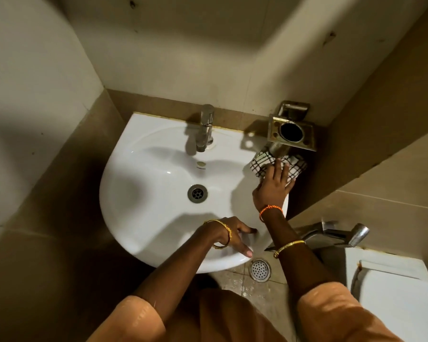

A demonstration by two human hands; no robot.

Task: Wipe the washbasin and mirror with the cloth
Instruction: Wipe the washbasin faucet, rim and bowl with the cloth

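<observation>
Left hand [235,236] braces on the washbasin [143,218] front rim, fingers loosely spread and holding nothing; right hand [273,185] presses the checked cloth [293,166] flat-fingered on the right rim.

Best to keep the palm flat and sweep along the rim toward the tap [205,129]. Just behind the cloth, the metal holder [292,130] crowds that corner; no mirror is in view.

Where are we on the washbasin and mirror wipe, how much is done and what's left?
Early to midway, as far as one picture shows. The washbasin bowl looks white and glossy, but I cannot tell how much has been wiped. In hand: the right hand presses the checked cloth flat on the basin's right rim, below the metal holder; the left hand rests on the front rim. Left: the mirror, which is out of view.
</observation>
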